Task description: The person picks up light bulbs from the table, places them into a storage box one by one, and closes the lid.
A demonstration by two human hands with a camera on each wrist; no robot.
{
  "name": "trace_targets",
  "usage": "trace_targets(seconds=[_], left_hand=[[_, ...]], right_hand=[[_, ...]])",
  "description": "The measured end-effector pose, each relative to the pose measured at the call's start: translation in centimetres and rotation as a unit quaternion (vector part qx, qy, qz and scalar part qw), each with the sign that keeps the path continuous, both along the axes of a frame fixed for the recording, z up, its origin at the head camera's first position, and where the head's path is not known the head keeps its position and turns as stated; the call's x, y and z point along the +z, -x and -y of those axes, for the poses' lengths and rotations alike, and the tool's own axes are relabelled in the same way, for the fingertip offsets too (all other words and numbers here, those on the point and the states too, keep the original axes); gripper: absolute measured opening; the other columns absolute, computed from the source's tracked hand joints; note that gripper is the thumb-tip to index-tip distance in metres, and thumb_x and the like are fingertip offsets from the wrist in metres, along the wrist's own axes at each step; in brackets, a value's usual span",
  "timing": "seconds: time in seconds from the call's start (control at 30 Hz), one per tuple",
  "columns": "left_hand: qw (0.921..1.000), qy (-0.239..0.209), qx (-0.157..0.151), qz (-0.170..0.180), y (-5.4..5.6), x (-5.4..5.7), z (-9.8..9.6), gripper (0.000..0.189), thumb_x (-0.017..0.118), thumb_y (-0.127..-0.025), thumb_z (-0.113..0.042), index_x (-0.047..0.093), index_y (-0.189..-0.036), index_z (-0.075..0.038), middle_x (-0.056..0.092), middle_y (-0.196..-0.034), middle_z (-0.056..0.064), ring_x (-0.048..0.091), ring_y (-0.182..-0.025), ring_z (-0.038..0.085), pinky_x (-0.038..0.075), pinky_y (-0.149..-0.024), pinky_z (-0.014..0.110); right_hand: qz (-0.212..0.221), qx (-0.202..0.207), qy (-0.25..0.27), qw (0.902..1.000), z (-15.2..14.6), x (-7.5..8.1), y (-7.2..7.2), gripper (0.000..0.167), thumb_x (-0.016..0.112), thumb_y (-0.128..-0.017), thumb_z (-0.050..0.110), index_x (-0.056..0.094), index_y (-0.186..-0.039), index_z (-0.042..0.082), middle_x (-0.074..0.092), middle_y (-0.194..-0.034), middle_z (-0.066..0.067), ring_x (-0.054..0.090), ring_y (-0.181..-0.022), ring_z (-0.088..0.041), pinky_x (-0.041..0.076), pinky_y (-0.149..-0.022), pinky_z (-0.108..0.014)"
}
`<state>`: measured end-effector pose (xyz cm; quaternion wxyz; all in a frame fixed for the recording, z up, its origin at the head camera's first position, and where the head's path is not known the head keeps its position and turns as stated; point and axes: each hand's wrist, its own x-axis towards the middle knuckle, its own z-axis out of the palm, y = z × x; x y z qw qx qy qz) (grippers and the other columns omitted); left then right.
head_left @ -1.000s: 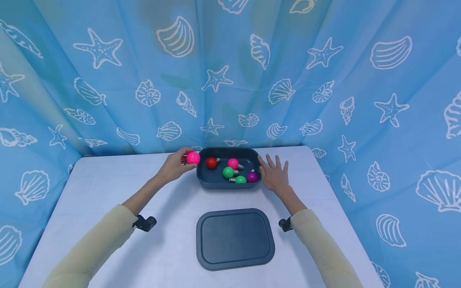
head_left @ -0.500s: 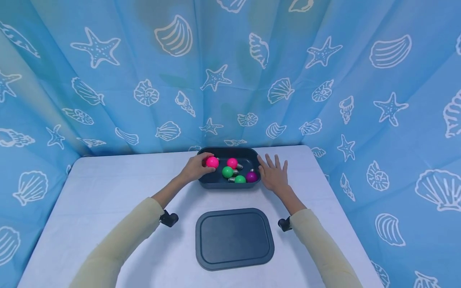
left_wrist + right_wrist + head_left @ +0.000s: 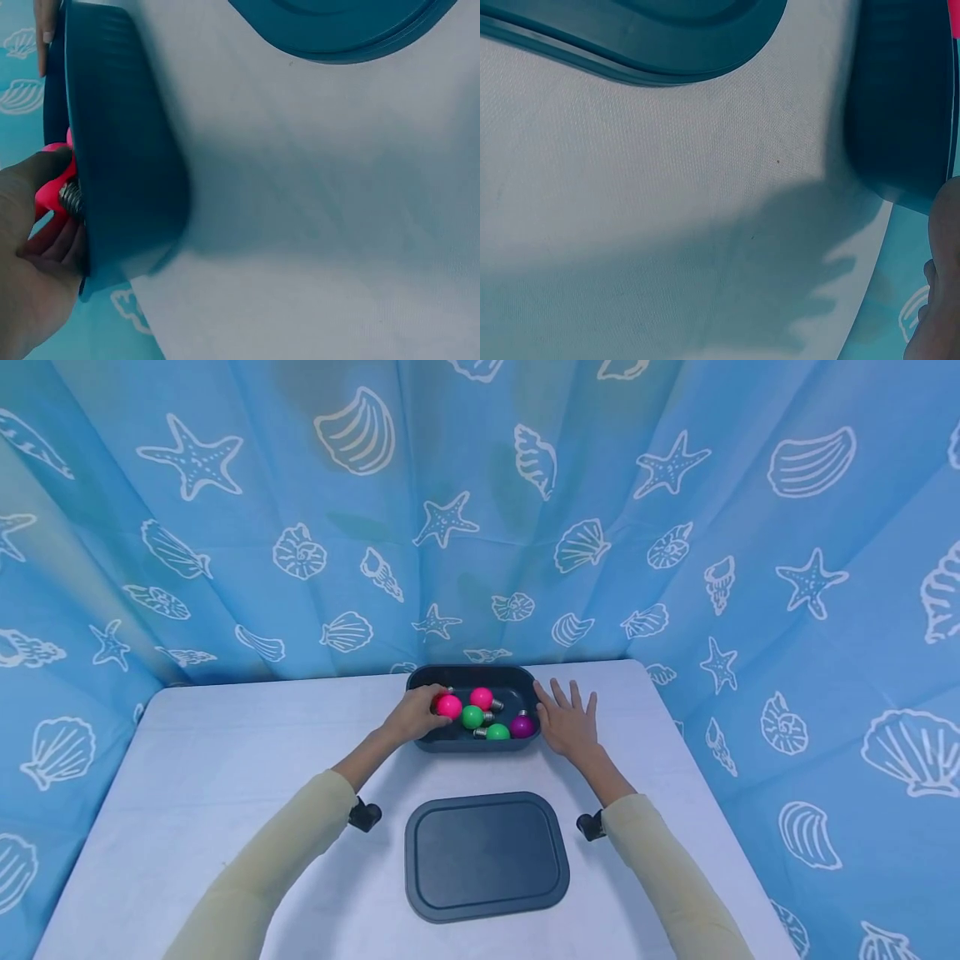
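Observation:
My left hand point(image 3: 414, 713) pinches a pink light bulb point(image 3: 449, 707) between thumb and fingers, inside the left end of a dark blue-grey box point(image 3: 450, 746). In the left wrist view the metal screw base point(image 3: 71, 198) of a bulb shows beside the box wall. Another pink bulb point(image 3: 482, 697), a green bulb point(image 3: 472, 717), a second green bulb point(image 3: 498, 732) and a purple bulb point(image 3: 522, 726) lie in the box. A red bulb is hidden behind my left hand. Fingers spread, my right hand point(image 3: 570, 723) touches the box's right rim.
A matching flat lid point(image 3: 487, 857) lies on the white table point(image 3: 225, 760), nearer to me than the box. Behind the table hangs a blue curtain point(image 3: 480, 560) with shells and starfish, close to the box's far side.
My left hand has carried the pink bulb from outside the box's left rim, rightward and down into the box. It now covers the red bulb. My right hand stays at the right rim.

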<state>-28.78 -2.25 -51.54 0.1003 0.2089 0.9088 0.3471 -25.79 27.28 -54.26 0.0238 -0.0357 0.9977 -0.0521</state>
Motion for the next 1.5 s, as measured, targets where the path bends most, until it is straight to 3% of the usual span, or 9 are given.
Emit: trace_targets(seconds=[0.37, 0.87, 1.13, 1.33, 1.5], left_hand=[[0.9972, 0.072, -0.019, -0.007, 0.3, -0.2, 0.0, 0.061, 0.075, -0.091, -0.015, 0.050, -0.144, 0.002, 0.061, -0.133, 0.019, 0.059, -0.119, 0.030, 0.048, -0.101, 0.041], [0.9908, 0.133, -0.018, -0.015, 0.1, -0.8, -0.3, 0.044, 0.077, -0.089, -0.015, 0.064, -0.130, -0.005, 0.067, -0.120, 0.012, 0.062, -0.108, 0.026, 0.053, -0.093, 0.042], [0.9824, 0.183, -0.025, -0.027, -0.3, -0.7, -0.8, 0.042, 0.077, -0.089, -0.017, 0.066, -0.127, -0.007, 0.069, -0.114, 0.010, 0.065, -0.100, 0.025, 0.055, -0.089, 0.041], [0.9847, 0.171, -0.028, -0.017, -0.1, -0.9, -0.8, 0.043, 0.076, -0.089, -0.014, 0.064, -0.129, -0.005, 0.069, -0.118, 0.011, 0.065, -0.104, 0.025, 0.055, -0.090, 0.040], [0.9926, 0.114, -0.036, -0.021, -0.4, -0.8, -0.4, 0.047, 0.075, -0.089, -0.011, 0.061, -0.133, -0.002, 0.066, -0.124, 0.013, 0.063, -0.111, 0.026, 0.053, -0.093, 0.038]], right_hand=[[-0.001, 0.000, -0.001, 1.0000, 0.3, 0.1, 0.1, 0.054, 0.026, -0.108, 0.037, 0.022, -0.161, 0.023, 0.020, -0.164, -0.014, 0.007, -0.149, -0.043, -0.003, -0.114, -0.067], [0.008, -0.001, 0.002, 1.0000, 0.6, 0.3, 0.3, 0.055, 0.025, -0.108, 0.038, 0.020, -0.161, 0.023, 0.019, -0.164, -0.013, 0.004, -0.149, -0.042, -0.007, -0.114, -0.065], [0.004, 0.001, -0.021, 0.9998, 0.6, 0.1, 0.3, 0.055, 0.027, -0.109, 0.038, 0.020, -0.161, 0.023, 0.020, -0.164, -0.013, 0.007, -0.149, -0.043, 0.001, -0.114, -0.067], [0.006, 0.000, -0.013, 0.9999, 0.5, 0.1, 0.2, 0.055, 0.029, -0.108, 0.037, 0.020, -0.161, 0.023, 0.019, -0.164, -0.014, 0.006, -0.149, -0.043, -0.002, -0.114, -0.067], [0.008, -0.003, -0.016, 0.9998, 0.3, 0.3, 0.1, 0.056, 0.031, -0.108, 0.037, 0.021, -0.161, 0.022, 0.019, -0.164, -0.014, 0.006, -0.149, -0.044, -0.002, -0.114, -0.067]])
